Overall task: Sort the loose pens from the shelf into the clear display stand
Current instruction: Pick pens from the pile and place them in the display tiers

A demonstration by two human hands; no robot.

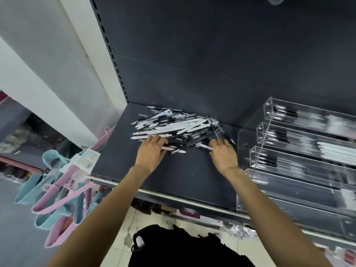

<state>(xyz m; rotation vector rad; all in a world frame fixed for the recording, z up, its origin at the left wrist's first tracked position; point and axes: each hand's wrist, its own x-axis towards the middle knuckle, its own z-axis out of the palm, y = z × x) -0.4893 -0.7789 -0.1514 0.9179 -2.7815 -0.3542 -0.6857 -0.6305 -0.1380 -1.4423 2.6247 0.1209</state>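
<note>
Both hands in the pens (173, 126) on the shelf (183, 170): left hand (152, 151) flat on top, right hand (223, 153) pinching one. Stand (250, 143) w/ some filed, big pile left.

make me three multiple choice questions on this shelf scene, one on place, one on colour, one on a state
1. Where does the clear display stand sit relative to the pile of loose pens?
A. to its right
B. to its left
C. on the floor below

2. What colours are the hangers hanging left of the shelf?
A. red and yellow
B. pink and light blue
C. all white

3. What are the left hand and right hand doing?
A. both reaching into the stand
B. both hanging at the person's sides
C. both at the near edge of the pen pile

Answers: 1 A, the stand fills the shelf's right side. 2 B, pink and light blue shapes hang there. 3 C, fingers of both hands touch pens.
</note>
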